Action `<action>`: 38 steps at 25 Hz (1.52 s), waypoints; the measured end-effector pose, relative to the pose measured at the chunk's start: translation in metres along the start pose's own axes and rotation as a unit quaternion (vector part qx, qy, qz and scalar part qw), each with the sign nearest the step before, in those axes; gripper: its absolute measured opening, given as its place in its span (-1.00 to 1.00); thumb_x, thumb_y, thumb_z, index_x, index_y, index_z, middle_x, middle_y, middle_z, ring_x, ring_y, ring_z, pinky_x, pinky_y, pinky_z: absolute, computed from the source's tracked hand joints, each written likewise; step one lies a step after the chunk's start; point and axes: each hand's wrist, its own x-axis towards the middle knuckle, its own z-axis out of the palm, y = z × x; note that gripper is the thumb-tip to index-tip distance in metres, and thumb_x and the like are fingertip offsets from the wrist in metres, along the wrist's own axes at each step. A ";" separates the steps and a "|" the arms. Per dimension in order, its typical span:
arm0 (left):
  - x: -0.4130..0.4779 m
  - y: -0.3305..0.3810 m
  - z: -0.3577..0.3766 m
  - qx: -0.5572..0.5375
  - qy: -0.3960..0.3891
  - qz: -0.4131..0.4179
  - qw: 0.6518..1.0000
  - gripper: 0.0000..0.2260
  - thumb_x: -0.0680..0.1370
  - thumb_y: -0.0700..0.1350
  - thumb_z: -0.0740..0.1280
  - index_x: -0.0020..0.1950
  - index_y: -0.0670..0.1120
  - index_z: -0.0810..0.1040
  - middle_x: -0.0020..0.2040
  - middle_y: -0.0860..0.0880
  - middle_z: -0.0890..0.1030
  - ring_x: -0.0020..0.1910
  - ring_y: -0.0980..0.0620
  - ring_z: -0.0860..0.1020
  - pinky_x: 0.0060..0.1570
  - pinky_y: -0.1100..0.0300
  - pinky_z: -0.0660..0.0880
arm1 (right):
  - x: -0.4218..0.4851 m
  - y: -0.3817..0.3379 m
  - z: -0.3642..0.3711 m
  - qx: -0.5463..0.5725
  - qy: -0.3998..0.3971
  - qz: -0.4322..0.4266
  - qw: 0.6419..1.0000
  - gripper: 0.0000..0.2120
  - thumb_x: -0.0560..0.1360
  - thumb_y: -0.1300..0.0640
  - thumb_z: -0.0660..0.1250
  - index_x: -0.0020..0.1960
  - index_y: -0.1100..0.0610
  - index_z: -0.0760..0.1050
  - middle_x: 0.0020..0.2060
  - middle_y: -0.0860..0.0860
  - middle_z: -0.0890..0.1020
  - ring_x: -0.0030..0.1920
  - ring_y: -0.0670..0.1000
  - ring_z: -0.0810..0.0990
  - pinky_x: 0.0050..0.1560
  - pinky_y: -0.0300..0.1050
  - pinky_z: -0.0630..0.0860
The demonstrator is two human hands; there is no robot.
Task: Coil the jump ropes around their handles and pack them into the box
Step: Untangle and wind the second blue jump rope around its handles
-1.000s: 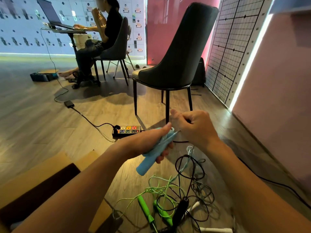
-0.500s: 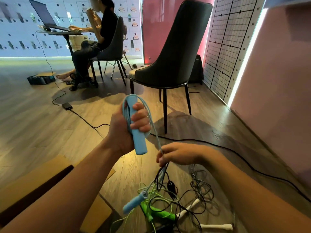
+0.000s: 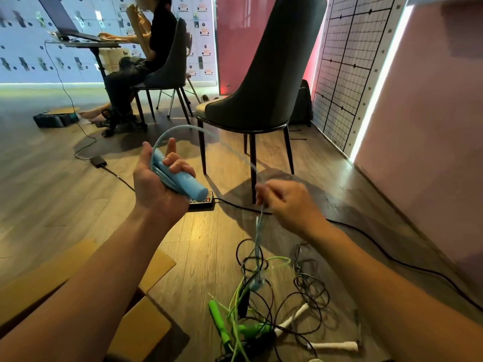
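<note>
Floor [image 3: 65, 205]: wood planks; a black cable [image 3: 379, 246] runs across them.
Chairs: two, both dark. The near chair [image 3: 261, 74] is unoccupied; a person sits at a laptop [image 3: 65, 22] on the far chair [image 3: 167, 61].
Grid board [image 3: 352, 61]: figures run along its edge, too small to read. The wall stickers behind the laptop are blurred.
Box [image 3: 146, 330]: cardboard, flaps open, at lower left; cut off by the frame and partly hidden by the left arm.
Left hand [image 3: 156, 184]: clenched round one blue handle [image 3: 188, 184], which has coils of cord wound on it; index finger raised.
Right hand [image 3: 287, 202]: pinching the blue cord [image 3: 257, 231], motion-blurred.
Second blue handle [image 3: 256, 283]: dangling from that cord over the pile.
Pile on the floor: two green handles [image 3: 219, 320], two white handles [image 3: 337, 346] and tangled black cords [image 3: 313, 288].
Power strip [image 3: 202, 203]: mostly hidden behind the held handle.
</note>
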 end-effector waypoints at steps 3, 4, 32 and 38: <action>-0.007 -0.002 0.007 0.094 -0.008 0.001 0.996 -0.68 0.59 0.18 0.28 -0.13 -0.06 0.55 -0.42 0.10 0.40 -0.50 0.18 0.39 -0.40 0.31 0.44 | 0.006 -0.002 -0.007 0.082 0.067 0.030 0.994 -0.70 0.66 0.00 0.22 -0.12 0.12 0.59 -0.36 0.01 0.65 -0.36 -0.03 0.67 -0.26 -0.01 0.66; -0.009 -0.004 0.010 0.147 -0.010 -0.003 0.989 -0.64 0.59 0.22 0.25 -0.16 -0.05 0.51 -0.44 0.10 0.39 -0.51 0.18 0.38 -0.42 0.31 0.43 | 0.006 -0.005 -0.008 0.064 0.064 0.030 0.995 -0.71 0.66 0.00 0.23 -0.12 0.12 0.59 -0.40 0.03 0.63 -0.38 0.01 0.66 -0.26 0.09 0.65; -0.016 -0.066 -0.014 0.765 -0.168 -0.172 0.597 -0.77 0.54 -0.07 0.45 0.03 -0.22 0.55 -0.25 -0.07 0.67 -0.48 0.02 0.50 -0.43 0.12 0.54 | -0.010 -0.072 -0.004 0.278 0.110 0.051 0.953 -0.74 0.62 0.04 0.30 -0.04 0.23 0.63 -0.33 0.15 0.69 -0.36 0.12 0.70 -0.33 -0.09 0.66; -0.024 -0.058 0.002 0.605 -0.137 -0.053 0.782 -0.91 0.53 -0.19 0.40 -0.12 -0.19 0.54 -0.35 -0.03 0.60 -0.51 0.08 0.43 -0.47 0.22 0.45 | -0.003 -0.026 -0.008 0.206 -0.116 0.207 0.949 -0.52 0.70 -0.12 -0.07 0.24 0.08 0.55 0.08 0.10 0.63 0.11 0.10 0.58 0.01 -0.08 0.47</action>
